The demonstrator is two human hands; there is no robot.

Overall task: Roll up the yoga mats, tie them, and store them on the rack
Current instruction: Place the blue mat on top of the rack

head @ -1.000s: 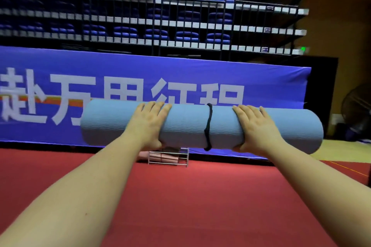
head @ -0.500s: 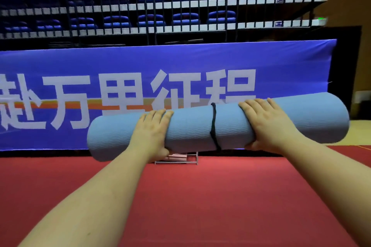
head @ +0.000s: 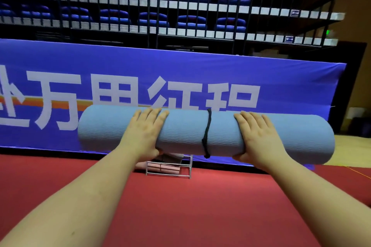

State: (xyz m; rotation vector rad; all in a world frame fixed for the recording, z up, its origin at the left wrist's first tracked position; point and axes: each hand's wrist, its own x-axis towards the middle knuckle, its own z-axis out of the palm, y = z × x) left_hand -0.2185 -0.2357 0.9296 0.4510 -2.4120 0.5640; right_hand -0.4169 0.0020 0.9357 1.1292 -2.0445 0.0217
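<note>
Holding a rolled blue mat [head: 186, 132] level in the air above the red floor [head: 180, 206], left hand [head: 143, 134] and right hand [head: 256, 138] both wrapping round it, either side of the black tie [head: 207, 132]; facing a small wire rack [head: 168, 168] standing far off by the blue banner [head: 180, 78]

- Rack [head: 168, 169] at lower centre: upper part hidden behind rolled mat [head: 184, 132]; pink contents indistinct.
- Thumbs of left hand [head: 143, 133] and right hand [head: 256, 138] mostly concealed under roll.
- Banner [head: 281, 80] lettering cut off at left edge, partly covered.
</note>
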